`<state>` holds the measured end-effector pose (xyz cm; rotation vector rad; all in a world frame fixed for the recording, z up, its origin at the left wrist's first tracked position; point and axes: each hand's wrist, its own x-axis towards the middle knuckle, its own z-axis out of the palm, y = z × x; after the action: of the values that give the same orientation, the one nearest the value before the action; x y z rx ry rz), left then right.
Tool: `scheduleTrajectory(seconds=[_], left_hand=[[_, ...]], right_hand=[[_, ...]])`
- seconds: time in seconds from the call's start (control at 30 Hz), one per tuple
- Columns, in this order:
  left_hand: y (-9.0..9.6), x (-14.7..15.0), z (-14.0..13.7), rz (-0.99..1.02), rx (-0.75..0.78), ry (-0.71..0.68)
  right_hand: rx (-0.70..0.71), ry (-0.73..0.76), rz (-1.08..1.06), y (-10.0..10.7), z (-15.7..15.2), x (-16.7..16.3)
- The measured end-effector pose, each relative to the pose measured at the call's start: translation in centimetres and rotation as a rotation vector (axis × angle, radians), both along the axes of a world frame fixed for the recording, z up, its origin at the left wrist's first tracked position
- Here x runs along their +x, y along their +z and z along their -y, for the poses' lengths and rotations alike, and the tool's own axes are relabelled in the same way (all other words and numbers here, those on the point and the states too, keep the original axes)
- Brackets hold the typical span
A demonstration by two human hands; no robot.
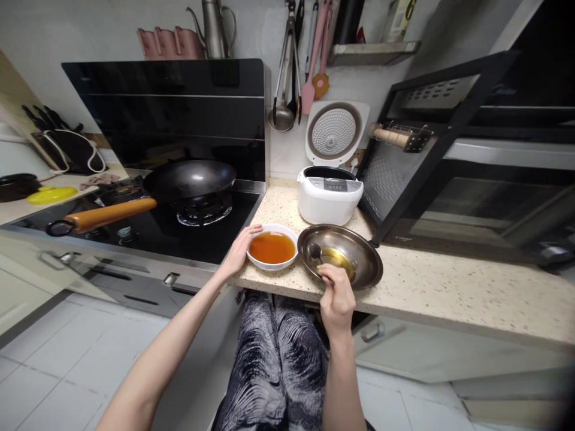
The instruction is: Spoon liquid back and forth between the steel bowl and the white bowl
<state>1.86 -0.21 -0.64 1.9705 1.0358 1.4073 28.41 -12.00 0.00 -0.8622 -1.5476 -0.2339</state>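
My left hand [238, 251] grips the left rim of a white bowl [272, 266], its fingertips at the far edge. Orange-brown liquid [272, 247] fills much of that bowl. In my right hand [338, 293] is a dark spoon [315, 251], its head tilted over a wide metal basin [368, 257]. Yellowish clear liquid [338, 263] pools at the bottom of the basin. My right fingers are closed round the spoon's handle above the basin's near rim. Bowl and basin sit side by side on the speckled countertop, close to its front edge.
Behind the basin stands a white rice cooker [331, 200] with its lid up. A wok [191, 179] with a wooden handle sits on the gas stove [220, 239] to the left. A black rack and oven [494, 203] occupy the right. Utensils [287, 72] hang on the wall.
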Motion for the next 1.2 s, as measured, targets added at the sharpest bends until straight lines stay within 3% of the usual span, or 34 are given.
scheduleTrajectory(seconds=[0.17, 0.37, 0.53, 0.83, 1.2], left_hand=[[0.0, 0.0, 0.0, -0.011, -0.006, 0.008], [0.1, 0.0, 0.1, -0.011, -0.005, 0.009], [0.1, 0.0, 0.1, -0.006, -0.002, 0.003], [-0.3, 0.1, -0.2, 0.024, 0.000, -0.004], [-0.3, 0.3, -0.1, 0.042, 0.002, -0.019]], right_hand=[[0.004, -0.010, -0.020, 0.0, 0.0, 0.1], [0.083, -0.105, -0.266, -0.2, 0.1, -1.1], [0.117, -0.019, -0.393, 0.0, 0.3, -3.3], [-0.030, 0.126, -0.299, -0.8, -0.8, -6.3], [-0.078, 0.112, -0.231, -1.4, -1.6, -6.7]])
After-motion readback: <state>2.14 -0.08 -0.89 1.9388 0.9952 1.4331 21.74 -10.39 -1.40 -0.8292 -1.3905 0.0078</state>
